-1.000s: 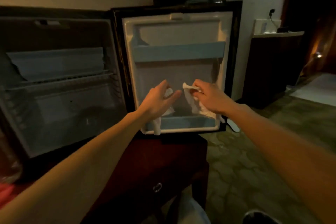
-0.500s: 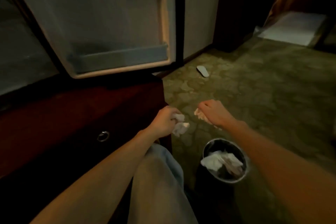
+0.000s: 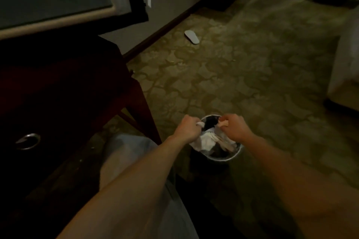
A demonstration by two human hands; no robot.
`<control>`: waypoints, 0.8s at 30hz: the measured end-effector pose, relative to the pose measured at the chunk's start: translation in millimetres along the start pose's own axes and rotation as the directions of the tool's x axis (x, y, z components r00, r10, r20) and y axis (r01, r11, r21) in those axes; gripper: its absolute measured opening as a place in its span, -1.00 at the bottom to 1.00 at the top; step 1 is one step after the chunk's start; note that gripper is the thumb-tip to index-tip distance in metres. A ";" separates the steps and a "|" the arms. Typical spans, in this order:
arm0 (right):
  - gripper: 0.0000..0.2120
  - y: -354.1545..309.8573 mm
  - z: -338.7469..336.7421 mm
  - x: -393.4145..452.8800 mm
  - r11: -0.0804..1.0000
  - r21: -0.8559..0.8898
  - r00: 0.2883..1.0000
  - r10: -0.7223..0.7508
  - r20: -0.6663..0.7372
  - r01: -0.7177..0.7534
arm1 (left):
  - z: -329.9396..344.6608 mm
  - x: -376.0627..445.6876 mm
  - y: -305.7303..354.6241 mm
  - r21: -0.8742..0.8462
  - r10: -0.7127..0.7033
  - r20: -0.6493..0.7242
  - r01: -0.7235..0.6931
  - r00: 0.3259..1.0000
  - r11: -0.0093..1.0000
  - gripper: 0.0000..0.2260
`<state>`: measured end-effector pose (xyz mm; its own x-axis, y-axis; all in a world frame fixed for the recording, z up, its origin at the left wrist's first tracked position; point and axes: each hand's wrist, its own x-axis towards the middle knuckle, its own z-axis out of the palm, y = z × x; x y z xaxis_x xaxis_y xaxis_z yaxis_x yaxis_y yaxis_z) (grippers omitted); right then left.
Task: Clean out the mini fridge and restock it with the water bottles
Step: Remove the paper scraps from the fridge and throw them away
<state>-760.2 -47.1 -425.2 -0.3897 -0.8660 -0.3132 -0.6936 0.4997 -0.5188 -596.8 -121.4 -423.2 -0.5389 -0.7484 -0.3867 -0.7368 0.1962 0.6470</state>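
Observation:
Both hands hang over a small round metal waste bin (image 3: 236, 155) on the carpet. My left hand (image 3: 187, 128) grips a crumpled white tissue (image 3: 200, 123) above the bin's left rim. My right hand (image 3: 233, 127) pinches another crumpled tissue (image 3: 223, 123) above the right side. Several used white tissues (image 3: 207, 141) lie inside the bin. The open mini fridge door (image 3: 58, 0) with its lower shelf shows at the upper left. No water bottles are in view.
A dark red wooden cabinet (image 3: 64, 93) with a ring drawer pull (image 3: 28, 141) stands under the fridge, left of the bin. My leg in light trousers (image 3: 136, 161) is below. A white slipper (image 3: 192, 37) lies on the patterned carpet near the wall.
My view dropped from the fridge door to the floor. Both hands came down from the door, each with a tissue, and now hover right over the bin.

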 end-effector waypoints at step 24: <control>-0.65 50.5 26.1 33.7 0.997 0.076 0.999 0.034 -0.018 -0.032 | 43.5 35.4 -22.8 -0.298 -0.164 0.141 0.200 0.976 0.933 -0.47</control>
<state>-792.6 -50.6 -482.7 -0.4239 -0.8488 -0.3159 -0.6328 0.5271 -0.5672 -616.9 -124.8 -480.3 -0.4631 -0.6734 -0.5763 -0.6735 -0.1553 0.7227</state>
